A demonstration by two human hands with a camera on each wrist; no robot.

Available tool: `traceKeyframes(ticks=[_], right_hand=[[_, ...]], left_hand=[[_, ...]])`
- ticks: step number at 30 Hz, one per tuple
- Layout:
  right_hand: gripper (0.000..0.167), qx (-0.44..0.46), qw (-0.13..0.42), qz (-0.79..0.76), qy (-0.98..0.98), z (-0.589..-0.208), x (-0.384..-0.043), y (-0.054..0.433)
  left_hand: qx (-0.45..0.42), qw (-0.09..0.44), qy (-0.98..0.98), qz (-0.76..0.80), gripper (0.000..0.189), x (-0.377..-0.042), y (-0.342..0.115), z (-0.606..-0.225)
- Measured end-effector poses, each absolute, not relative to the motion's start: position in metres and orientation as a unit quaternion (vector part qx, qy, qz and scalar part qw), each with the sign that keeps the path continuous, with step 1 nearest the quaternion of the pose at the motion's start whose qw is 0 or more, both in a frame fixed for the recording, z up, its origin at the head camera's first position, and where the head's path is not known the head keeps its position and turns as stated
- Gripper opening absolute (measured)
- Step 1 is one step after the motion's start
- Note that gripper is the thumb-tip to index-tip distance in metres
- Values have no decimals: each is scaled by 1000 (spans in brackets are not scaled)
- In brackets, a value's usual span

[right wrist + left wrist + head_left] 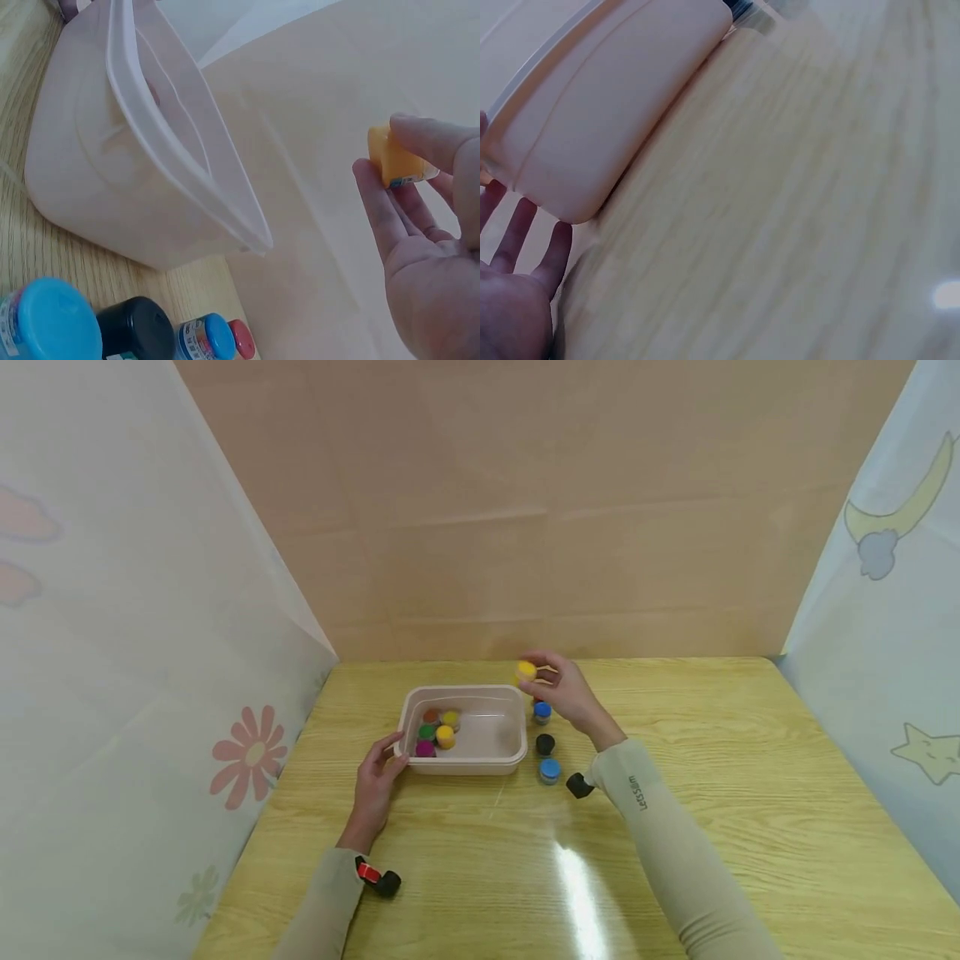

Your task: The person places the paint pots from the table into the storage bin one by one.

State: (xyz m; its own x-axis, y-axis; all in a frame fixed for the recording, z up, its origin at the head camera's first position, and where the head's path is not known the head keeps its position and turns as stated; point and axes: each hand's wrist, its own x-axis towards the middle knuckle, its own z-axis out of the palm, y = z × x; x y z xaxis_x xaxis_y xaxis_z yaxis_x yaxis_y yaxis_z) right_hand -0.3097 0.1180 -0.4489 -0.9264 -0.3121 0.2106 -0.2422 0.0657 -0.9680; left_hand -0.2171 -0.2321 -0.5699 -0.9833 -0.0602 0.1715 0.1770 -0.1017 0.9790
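My right hand (564,692) pinches a small paint jar with a yellow-orange cap (396,157) between thumb and fingers. It is raised just beyond the far right corner of a pale pink plastic container (480,766). At the container's left end, my left hand (377,783) holds the wall and rim, fingertips against the outside in the left wrist view. Inside, gathered on the left, are several jars, among them a green-capped jar (427,732), a magenta-capped jar (425,749) and an orange-yellow-capped jar (446,737).
Beside the container's right end stand a light blue-capped jar (550,771), a black-capped jar (545,744), a blue-capped jar (542,712) and a red-capped jar (241,339) in a row. The wooden table (465,877) meets a brown backdrop (480,568), with patterned sheets at both sides.
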Motion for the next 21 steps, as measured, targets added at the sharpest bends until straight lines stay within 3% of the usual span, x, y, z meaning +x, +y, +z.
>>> traceKeyframes(ticks=[15,21], right_hand=[[46,-188,-11,-594,782,-447,-300,104],[44,-192,3,-579,792,-455,-297,93]], left_hand=[[-32,75,-666,-741,46,-214,-229,-568],[-24,78,-667,-740,46,-212,-226,-569]])
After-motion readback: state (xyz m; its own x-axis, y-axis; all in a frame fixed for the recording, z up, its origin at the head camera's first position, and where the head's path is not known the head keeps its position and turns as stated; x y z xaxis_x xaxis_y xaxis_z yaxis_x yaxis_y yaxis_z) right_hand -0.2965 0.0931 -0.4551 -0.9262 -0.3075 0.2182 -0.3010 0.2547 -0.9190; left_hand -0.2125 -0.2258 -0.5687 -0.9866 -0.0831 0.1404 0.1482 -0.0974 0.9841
